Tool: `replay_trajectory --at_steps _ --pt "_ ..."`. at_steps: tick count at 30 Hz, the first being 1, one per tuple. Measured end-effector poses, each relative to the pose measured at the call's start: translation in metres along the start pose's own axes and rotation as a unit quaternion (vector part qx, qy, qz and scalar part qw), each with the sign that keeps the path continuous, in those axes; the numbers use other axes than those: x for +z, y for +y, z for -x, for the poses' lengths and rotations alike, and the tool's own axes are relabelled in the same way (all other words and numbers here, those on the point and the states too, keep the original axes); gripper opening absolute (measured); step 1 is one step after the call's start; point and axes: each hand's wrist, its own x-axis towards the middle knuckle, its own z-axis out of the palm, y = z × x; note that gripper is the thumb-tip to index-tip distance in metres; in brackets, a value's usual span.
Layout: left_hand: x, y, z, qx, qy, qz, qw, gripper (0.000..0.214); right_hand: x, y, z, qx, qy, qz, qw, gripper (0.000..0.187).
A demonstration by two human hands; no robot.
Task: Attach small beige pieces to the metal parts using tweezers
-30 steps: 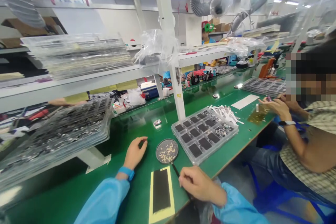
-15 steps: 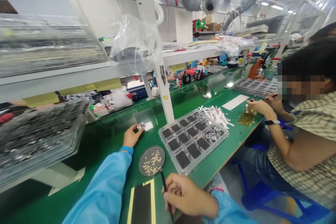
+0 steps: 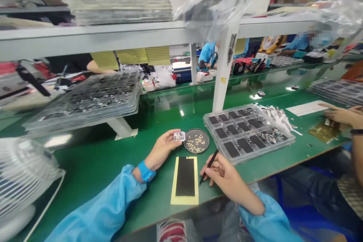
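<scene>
My left hand (image 3: pixel 163 147) pinches a small white-and-silver rounded rectangular part (image 3: pixel 179 136) between thumb and fingers, just left of the round mesh dish (image 3: pixel 206 147). Small beige pieces (image 3: pixel 195 144) lie scattered in that dish. In my right hand (image 3: pixel 222 172) is a slim black pen-shaped tool (image 3: pixel 210 166), slanting down to the left; its exact kind is unclear. Between my hands a black rectangular pad (image 3: pixel 185 177) with a yellow border lies on the green bench. Beyond my right hand stands a clear compartment tray (image 3: pixel 236 160) holding dark squares and some small metal parts.
White strips (image 3: pixel 276 117) are heaped behind the tray. Stacked trays (image 3: pixel 93 94) rest on a raised support at left, near a white fan (image 3: pixel 25 174). A white post (image 3: pixel 222 79) rises from the bench (image 3: pixel 93 174). A co-worker's hand (image 3: pixel 338 115) is at far right.
My view has swung left and down. My left hand has drawn the part nearer, now beside the dish. The right hand's tool has left the dish edge and now tilts beside the pad.
</scene>
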Motion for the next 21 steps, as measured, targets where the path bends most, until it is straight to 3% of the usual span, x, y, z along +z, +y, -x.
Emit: replay_trajectory --at_steps 3,6,9,12,15,18,21 --pt "0.002 0.005 0.017 -0.054 -0.027 0.022 0.998 0.046 0.023 -0.004 -0.004 -0.019 -0.036 0.003 0.999 0.021" --pt "0.004 0.007 0.024 -0.065 -0.022 -0.015 0.998 0.035 0.039 -0.003 -0.009 -0.070 -0.060 0.044 0.995 0.014" --pt "0.004 0.005 0.025 -0.055 -0.014 -0.033 0.998 0.035 0.040 0.003 -0.012 -0.120 -0.038 0.119 0.985 0.009" --pt "0.004 0.000 0.024 -0.036 -0.020 -0.025 0.999 0.038 0.036 0.008 -0.011 -0.114 -0.021 0.143 0.983 0.009" --pt "0.003 -0.004 0.022 -0.029 -0.022 -0.015 0.999 0.039 0.036 0.007 -0.011 -0.122 -0.060 0.196 0.971 0.009" --pt "0.003 -0.003 0.022 -0.026 -0.016 -0.006 1.000 0.036 0.042 0.002 -0.014 -0.175 -0.102 0.258 0.945 0.012" --pt "0.004 -0.002 0.022 -0.025 -0.010 -0.010 1.000 0.033 0.046 -0.002 -0.015 -0.185 -0.098 0.294 0.933 0.012"
